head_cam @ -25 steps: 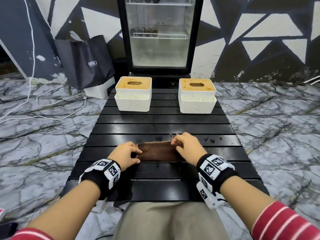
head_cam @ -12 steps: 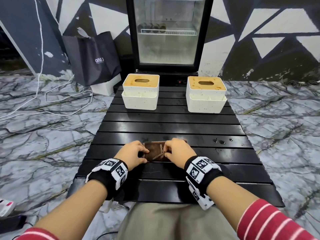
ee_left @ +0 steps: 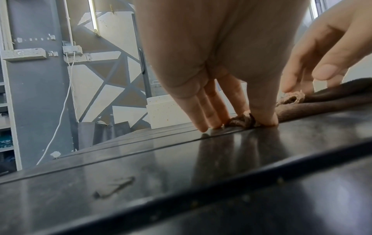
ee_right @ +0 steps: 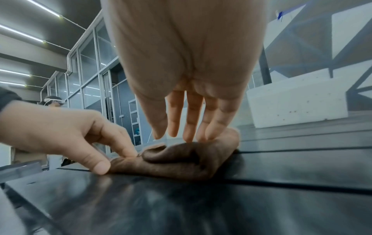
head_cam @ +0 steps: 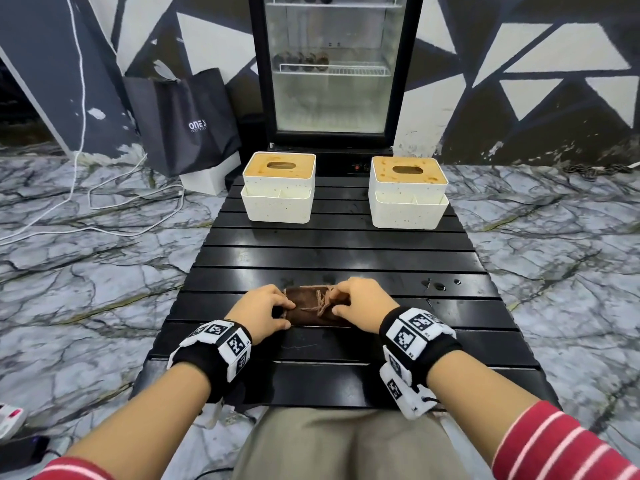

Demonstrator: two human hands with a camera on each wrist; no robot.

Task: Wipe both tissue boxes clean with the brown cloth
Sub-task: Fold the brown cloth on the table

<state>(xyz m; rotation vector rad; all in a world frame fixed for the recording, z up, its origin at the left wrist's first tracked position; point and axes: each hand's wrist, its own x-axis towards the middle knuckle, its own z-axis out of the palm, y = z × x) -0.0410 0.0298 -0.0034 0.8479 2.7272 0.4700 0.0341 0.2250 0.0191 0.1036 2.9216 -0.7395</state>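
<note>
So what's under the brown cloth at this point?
Only the black slatted table shows beneath the folded brown cloth; left hand pinches its end, right hand touches its top. Anything inside the folds is hidden.

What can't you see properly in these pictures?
- Inside the left tissue box and right tissue box: head view, openings too dark.
- Ends of the brown cloth: head view, left hand and right hand cover them.
- Dark things in the fridge: head view, too small, behind glass.
</note>
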